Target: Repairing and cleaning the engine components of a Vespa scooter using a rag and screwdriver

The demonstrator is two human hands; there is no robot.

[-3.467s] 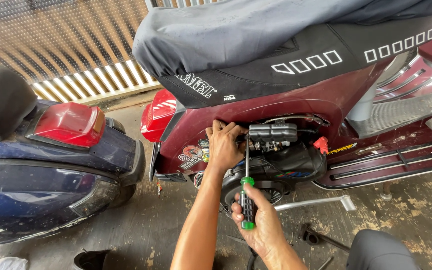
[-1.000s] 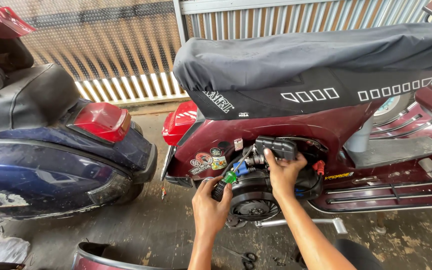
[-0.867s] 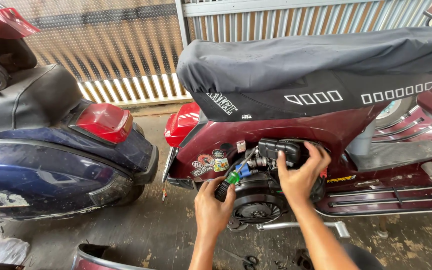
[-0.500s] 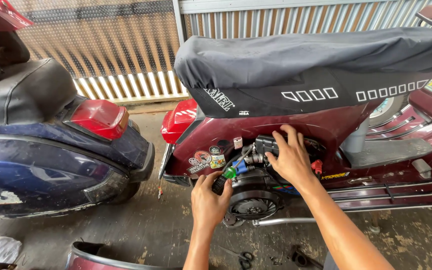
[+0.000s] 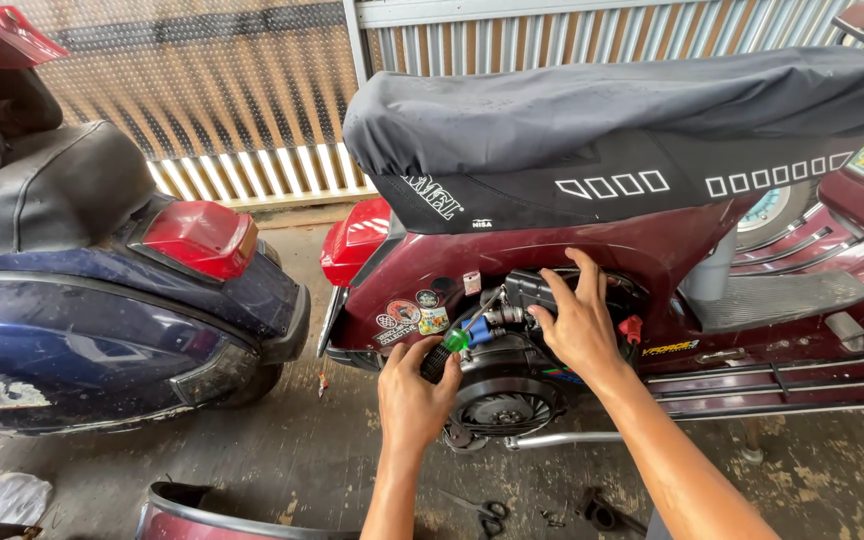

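Maroon scooter (image 5: 422,265), engine bay exposed. My left hand (image 5: 414,395) is clamped on a green-handled screwdriver (image 5: 457,338), its shaft angled up toward the carburettor (image 5: 537,290). My right hand (image 5: 580,325), fingers spread, presses on that carburettor just right of the tool.

Stained concrete floor (image 5: 332,440) carries maroon scooter (image 5: 652,250) & dark blue scooter (image 5: 102,330). Loose maroon panel (image 5: 212,510) at bottom edge. Pliers (image 5: 482,512) + small dark bits lie nearby.
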